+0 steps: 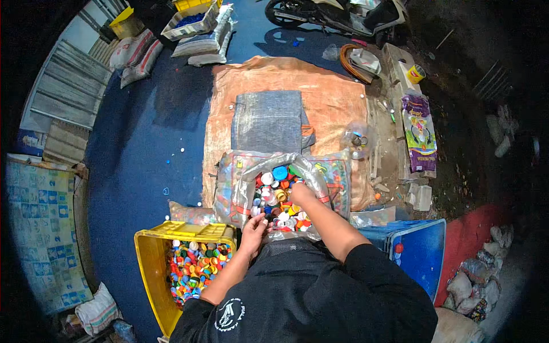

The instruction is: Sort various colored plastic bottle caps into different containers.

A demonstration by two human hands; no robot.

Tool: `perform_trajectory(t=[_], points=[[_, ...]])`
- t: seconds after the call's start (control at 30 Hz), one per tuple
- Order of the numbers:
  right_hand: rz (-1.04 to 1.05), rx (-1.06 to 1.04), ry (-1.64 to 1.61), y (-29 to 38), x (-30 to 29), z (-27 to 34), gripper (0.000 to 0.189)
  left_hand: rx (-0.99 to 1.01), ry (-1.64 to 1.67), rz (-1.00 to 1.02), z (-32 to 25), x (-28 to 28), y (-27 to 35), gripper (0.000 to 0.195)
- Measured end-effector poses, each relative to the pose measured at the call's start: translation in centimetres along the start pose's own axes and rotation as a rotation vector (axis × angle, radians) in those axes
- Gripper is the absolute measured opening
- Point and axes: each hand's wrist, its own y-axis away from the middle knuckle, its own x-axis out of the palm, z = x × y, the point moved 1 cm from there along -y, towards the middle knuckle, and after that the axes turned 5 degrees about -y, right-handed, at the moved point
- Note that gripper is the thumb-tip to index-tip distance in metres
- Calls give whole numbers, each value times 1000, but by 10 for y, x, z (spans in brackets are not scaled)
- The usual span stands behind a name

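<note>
An open plastic sack (319, 173) with a rolled-down rim lies before me, full of plastic bottle caps (283, 195) in many colours. Inside it, towards its right side, my right hand (302, 195) reaches among the caps; its fingers are hidden. My left hand (256, 229) is at the sack's near left edge, fingers partly curled beside white caps; whether it holds one is unclear. To my left a tilted yellow crate (150, 274) holds a heap of mixed caps (199, 270). At my right stands a blue crate (422, 257) with a few caps near its inner left wall.
An orange woven sheet (261, 77) lies under the sack, with a folded grey sack (268, 120) on it. A clear plastic container (357, 139) with rings sits to the right. Farther off are stacked sacks (199, 45) bearing a crate, and a parked motorcycle (334, 17).
</note>
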Motion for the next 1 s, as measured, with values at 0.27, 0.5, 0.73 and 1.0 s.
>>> perform_trajectory(t=[0.27,0.5,0.73,1.0], points=[[-298,-211,-139,59,-10,-3,25,-19,18,64,-7,2,-2,39],[-9,-189,-432,123,-13,-10,26,-130,16,215,-3,20,-17,40],[107,-242,-1157,134,4,-11,11,-233,86,446,-7,32,-29,33],[-47,-393,-1019,133,13,-2,13,-257,297,442,-8,27,-28,33]])
